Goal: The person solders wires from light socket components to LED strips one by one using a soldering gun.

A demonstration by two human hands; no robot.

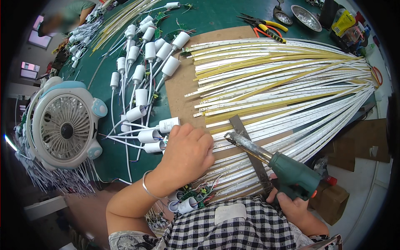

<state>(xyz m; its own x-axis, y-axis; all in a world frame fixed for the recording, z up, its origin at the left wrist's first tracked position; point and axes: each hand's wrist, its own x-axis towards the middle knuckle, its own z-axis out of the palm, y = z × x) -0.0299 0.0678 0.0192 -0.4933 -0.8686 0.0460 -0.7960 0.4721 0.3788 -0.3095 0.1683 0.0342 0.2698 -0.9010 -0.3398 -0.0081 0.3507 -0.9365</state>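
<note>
While a fan (66,131) stood at the left and white caps (168,124) on wires crowded near the left hand (189,150), a dark bar (260,173) lay across the thin strips (287,83). The left hand was curled, and I couldn't tell what it held, but the right hand (292,207) gripped a green gun (296,176) over them. Green table (208,18) showed between fan and caps, and the strips bunched together near its right edge.
</note>
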